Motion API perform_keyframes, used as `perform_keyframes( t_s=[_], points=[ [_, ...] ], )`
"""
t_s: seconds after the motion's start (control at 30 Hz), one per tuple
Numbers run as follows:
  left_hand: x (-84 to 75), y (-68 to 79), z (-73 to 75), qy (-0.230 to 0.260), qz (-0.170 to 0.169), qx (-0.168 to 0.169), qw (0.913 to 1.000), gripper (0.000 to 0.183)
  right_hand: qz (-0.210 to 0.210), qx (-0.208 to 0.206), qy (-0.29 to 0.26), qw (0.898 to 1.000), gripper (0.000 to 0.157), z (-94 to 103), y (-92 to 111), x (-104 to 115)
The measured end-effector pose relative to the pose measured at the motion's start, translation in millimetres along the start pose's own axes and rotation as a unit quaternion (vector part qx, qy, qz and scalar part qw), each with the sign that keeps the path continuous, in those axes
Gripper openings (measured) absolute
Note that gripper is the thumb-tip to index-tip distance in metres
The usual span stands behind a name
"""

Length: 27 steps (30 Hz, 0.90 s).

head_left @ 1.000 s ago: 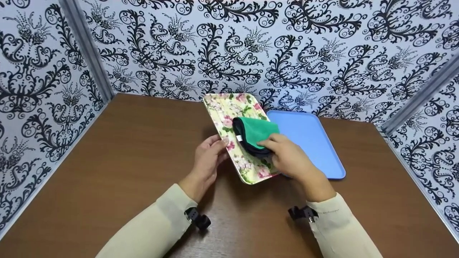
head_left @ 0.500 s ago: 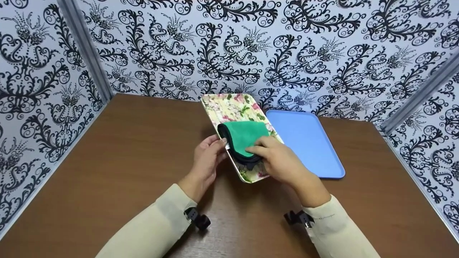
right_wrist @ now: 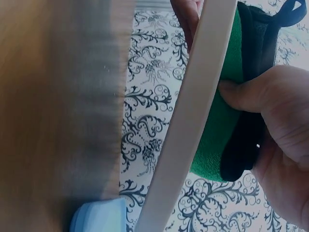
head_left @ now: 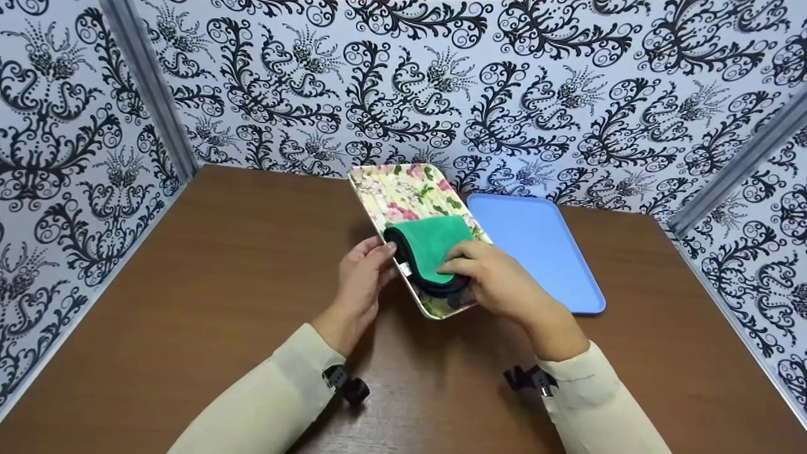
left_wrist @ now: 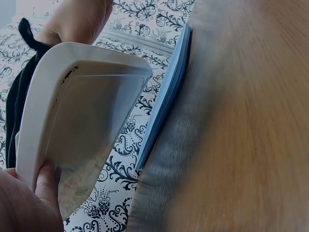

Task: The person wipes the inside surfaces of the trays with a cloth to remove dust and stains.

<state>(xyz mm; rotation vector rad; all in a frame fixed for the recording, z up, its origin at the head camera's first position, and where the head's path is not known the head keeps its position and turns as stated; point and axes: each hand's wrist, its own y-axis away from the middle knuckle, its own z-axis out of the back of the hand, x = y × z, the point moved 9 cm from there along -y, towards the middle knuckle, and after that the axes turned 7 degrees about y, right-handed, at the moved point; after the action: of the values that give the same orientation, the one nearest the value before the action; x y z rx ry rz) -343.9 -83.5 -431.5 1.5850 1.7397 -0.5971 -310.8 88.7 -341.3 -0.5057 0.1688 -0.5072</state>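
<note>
A floral tray with a pale rim is held tilted above the table. My left hand grips its left edge, thumb on the front and fingers behind; the left wrist view shows them on the plain underside. Against the tray's patterned face lies a folded green cloth with a black border and a small white tag. My right hand holds this cloth at its lower right side. In the right wrist view the thumb presses into the green fabric, and a black loop sticks out from it.
A blue tray lies on the brown wooden table, behind and right of the floral tray. Patterned wall panels stand along the back and both sides. Each sleeve carries a black wrist camera.
My right hand has moved the cloth left and down across the tray, then slightly back to the right. The floral tray has shifted a little left; the blue tray stays put.
</note>
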Motion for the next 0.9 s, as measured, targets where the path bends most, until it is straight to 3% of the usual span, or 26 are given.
perform_keyframes(
  t_s=[0.13, 0.53, 0.9],
  points=[
    [-0.5, -0.1, 0.0, 0.001, 0.0, 0.002, 1.0, 0.026, 0.0, -0.001, -0.005, 1.0, 0.041, 2.3, 3, -7],
    [-2.4, 1.4, -0.6, -0.005, 0.0, 0.001, 1.0, 0.032, -0.058, 0.015, 0.001, 0.998, 0.04, -0.9, 12, -38],
    [-2.0, 2.8, -1.7, -0.003, -0.001, 0.006, 1.0, 0.032, -0.13, 0.046, 0.003, 0.99, 0.051, -9.2, 21, -62]
  ],
)
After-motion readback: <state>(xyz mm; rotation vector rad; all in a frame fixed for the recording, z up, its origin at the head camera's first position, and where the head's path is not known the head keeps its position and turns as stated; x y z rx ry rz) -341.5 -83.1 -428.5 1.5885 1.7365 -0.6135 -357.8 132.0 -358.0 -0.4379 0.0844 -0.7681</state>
